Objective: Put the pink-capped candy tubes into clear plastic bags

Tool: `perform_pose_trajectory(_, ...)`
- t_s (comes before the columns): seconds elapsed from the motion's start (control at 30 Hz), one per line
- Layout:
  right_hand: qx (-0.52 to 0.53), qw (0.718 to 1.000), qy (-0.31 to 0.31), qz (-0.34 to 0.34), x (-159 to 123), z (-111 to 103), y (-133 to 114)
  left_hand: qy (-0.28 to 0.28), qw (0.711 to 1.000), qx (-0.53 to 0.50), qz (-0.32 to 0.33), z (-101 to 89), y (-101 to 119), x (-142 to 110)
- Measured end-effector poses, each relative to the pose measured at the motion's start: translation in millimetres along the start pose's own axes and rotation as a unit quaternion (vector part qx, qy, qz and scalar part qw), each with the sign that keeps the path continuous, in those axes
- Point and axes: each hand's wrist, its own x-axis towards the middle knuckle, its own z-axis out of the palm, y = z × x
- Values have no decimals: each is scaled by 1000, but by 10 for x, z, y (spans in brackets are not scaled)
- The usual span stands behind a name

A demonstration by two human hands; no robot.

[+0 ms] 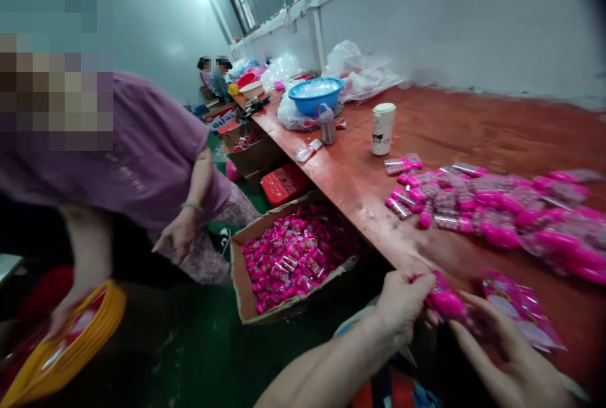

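Observation:
My left hand [400, 307] pinches a small bright pink-capped bottle [447, 304] at the table's front edge, thumb on top of it. From the other side, my right hand [514, 354] closes its fingers and thumb around the bottle's near end, which is blurred and partly hidden. Just beyond my right hand, printed pink wrappers [518, 307] lie on the red-brown table [364, 187]. A long heap of clear bottles with pink caps [502, 206] spreads across the table behind both hands.
Below the table edge stands a cardboard box [239, 285] full of pink-wrapped pieces. A white cup [383, 129], a metal tumbler [327, 129] and a blue basin [315, 97] stand farther along the table. At left, a person in purple [156, 143] holds yellow baskets [89, 342].

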Motion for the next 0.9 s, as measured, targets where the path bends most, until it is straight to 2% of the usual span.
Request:
perform_pose_trajectory(0.07,50,996,-67,27,-42,-63,-90,-25,999,29,18,26,30,-40)
perform_pose_trajectory(0.1,75,993,-76,46,-51,-97,-139,-34,998,37,27,35,56,-58)
perform_pose_trajectory(0.2,123,984,6,129,-30,-215,-257,-52,998,28,36,38,159,-75)
perform_pose_trajectory(0.3,233,951,94,181,46,-335,-320,-63,997,5,39,50,232,-29)
perform_pose_trajectory(0.33,281,935,110,186,74,-363,-338,-70,997,2,29,67,235,-10)
perform_pose_trajectory(0.4,332,919,105,187,124,-388,-379,-83,996,5,16,125,212,17)
perform_pose_trajectory(0.5,354,914,80,183,165,-362,-442,-107,994,28,15,219,137,18)
perform_pose_trajectory(0.63,372,902,114,187,144,-341,-439,-152,983,103,4,253,82,4)
perform_pose_trajectory(0.73,366,904,130,177,105,-388,-389,-187,969,158,-17,236,73,7)
perform_pose_trajectory(0.83,358,910,121,171,84,-423,-364,-188,970,155,-21,258,43,9)
perform_pose_trajectory(0.9,373,902,131,173,84,-408,-353,-177,974,141,-25,302,10,4)
